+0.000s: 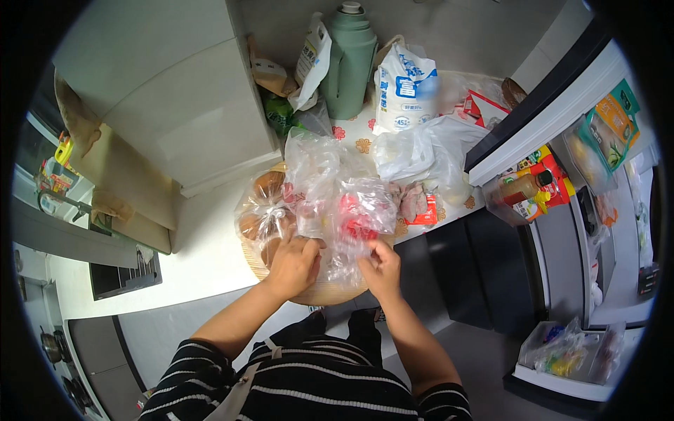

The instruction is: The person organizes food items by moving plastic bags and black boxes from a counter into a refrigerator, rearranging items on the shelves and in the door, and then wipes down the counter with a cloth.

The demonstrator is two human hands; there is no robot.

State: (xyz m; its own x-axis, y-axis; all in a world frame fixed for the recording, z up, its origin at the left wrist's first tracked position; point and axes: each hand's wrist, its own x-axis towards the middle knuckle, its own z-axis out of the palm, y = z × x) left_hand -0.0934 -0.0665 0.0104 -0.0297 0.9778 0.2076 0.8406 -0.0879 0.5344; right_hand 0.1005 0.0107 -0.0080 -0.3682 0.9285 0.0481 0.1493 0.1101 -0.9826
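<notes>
Clear plastic bags (312, 168) lie crumpled over a round wooden board (326, 295) in front of me. My left hand (295, 265) is closed on the near part of the plastic, fingers curled. With thumb and fingers pinched together, my right hand (381, 269) grips the right side of the plastic bag. Something red (359, 226) shows through the plastic just beyond my right hand; its kind is unclear. Left of it, another clear bag holds several rounded brown items (269, 184), close to my left hand.
Behind stand a green thermos flask (349, 67) and a white-and-blue bag (405, 91). A white plastic bag (428, 151) and a red packet (424, 212) lie to the right. The open fridge door (540, 105) juts in at right, its drawer (562, 358) pulled out. A cabinet (182, 112) borders the left.
</notes>
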